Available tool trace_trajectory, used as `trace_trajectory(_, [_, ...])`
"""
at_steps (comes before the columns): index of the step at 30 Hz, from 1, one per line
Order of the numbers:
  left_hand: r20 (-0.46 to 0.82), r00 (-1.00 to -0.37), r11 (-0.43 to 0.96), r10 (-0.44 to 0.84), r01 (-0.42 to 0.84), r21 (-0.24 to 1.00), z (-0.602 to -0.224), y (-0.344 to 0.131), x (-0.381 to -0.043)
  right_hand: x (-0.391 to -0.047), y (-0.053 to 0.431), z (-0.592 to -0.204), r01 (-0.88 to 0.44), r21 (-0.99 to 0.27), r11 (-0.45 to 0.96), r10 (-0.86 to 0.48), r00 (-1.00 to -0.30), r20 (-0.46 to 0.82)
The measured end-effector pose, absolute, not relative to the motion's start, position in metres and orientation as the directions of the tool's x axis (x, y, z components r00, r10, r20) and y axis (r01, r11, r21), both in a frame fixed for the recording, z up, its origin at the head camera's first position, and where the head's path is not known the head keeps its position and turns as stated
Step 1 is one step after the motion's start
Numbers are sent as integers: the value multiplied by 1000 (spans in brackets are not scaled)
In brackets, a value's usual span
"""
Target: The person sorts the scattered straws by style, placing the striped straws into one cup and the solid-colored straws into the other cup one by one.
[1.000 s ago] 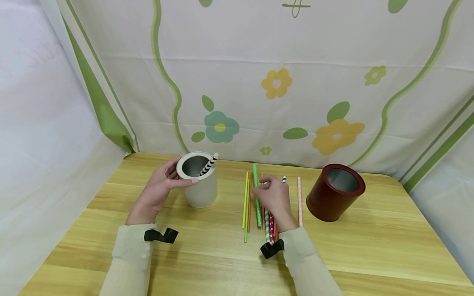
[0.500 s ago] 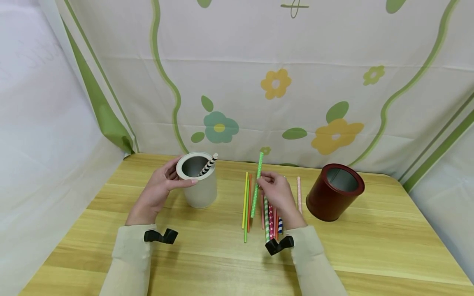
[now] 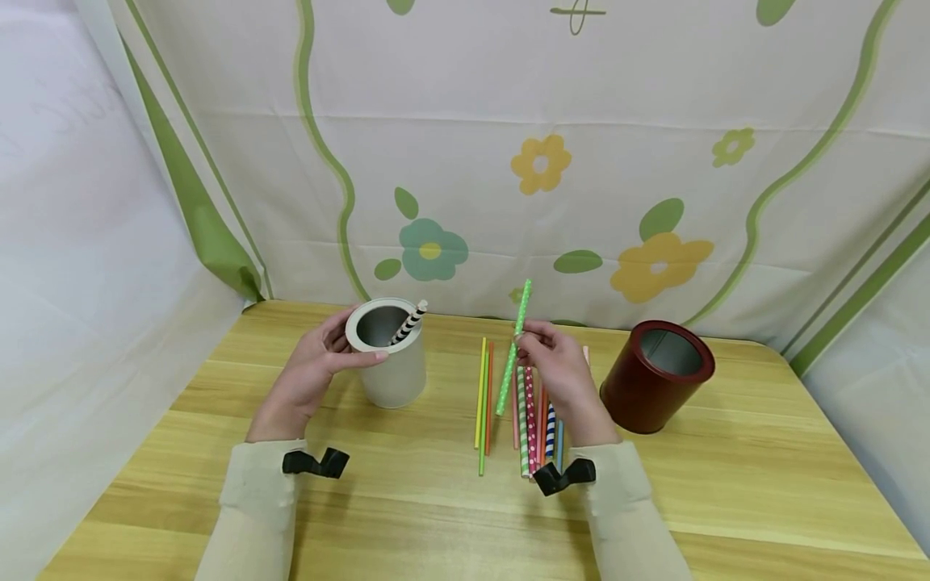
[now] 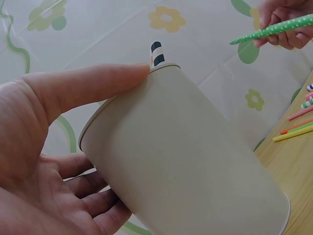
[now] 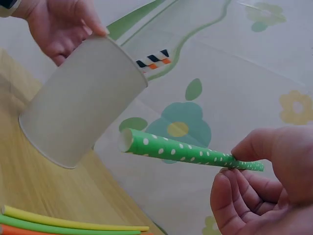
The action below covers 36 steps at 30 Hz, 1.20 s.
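Note:
My right hand (image 3: 561,373) pinches a green paper straw with white dots (image 3: 512,355) between thumb and fingers. The straw is raised above the table and tilted, and in the right wrist view its hollow end (image 5: 126,140) points toward the can. At the left, my left hand (image 3: 308,367) holds a cream-white can (image 3: 395,383), thumb on the rim and the other fingers around the left side. Inside that can leans a black-and-white striped straw (image 3: 408,324), its top sticking out above the rim; the right wrist view shows some orange on it too.
Yellow (image 3: 480,395), green and orange thin straws lie left of a pile with a green-striped straw (image 3: 522,428), a magenta dotted straw (image 3: 531,420) and several others. A dark red can (image 3: 643,395) stands at the right. Behind the wooden table (image 3: 407,500) hangs a flowered curtain (image 3: 465,161).
My right hand has lifted the green dotted straw off the table and moved a little right and away, tilting the straw. The left hand and white can have stayed put.

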<state>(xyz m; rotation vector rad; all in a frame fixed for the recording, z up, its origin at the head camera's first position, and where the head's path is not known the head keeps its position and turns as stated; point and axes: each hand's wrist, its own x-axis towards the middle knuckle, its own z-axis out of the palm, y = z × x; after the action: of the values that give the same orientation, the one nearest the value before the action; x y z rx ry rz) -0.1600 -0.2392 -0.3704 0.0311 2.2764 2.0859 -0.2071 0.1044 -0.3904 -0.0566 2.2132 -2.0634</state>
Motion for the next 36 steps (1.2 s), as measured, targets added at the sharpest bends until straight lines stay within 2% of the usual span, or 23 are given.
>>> trace_trajectory(7, [-32,-998,85,48,-27,996,-370,-239,-160,-204,111,-379,14,-1000,-7,-99,-995,-14])
trace_trajectory(18, [-32,-998,92,48,-27,995,-369,-239,-159,-200,113,-374,-62,-971,-230,-114,-989,90])
trace_trajectory(24, [-31,-998,95,49,-26,995,-370,-239,-159,-196,115,-368,-81,-964,-252,-124,-986,115])
trace_trajectory(36, [-27,-998,99,51,-22,995,-371,-239,-159,-188,119,-358,-192,-932,-306,-138,-960,243])
